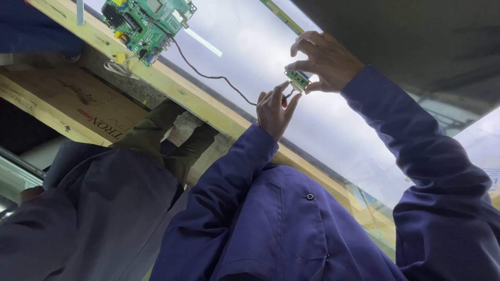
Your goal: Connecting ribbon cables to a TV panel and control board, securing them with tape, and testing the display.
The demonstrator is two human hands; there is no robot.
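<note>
We see the right hand [325,60] pinching a small green circuit board [298,80] over the pale glossy panel [333,125]; left hand [274,110] pinches the thin black cable [208,76] at it; connection looks unfinished, large green circuit board [147,23] lies at the wooden edge.

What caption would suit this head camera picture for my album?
Two hands, left hand and right hand, hold a small green circuit board whose black cable runs to a larger green circuit board.
</note>
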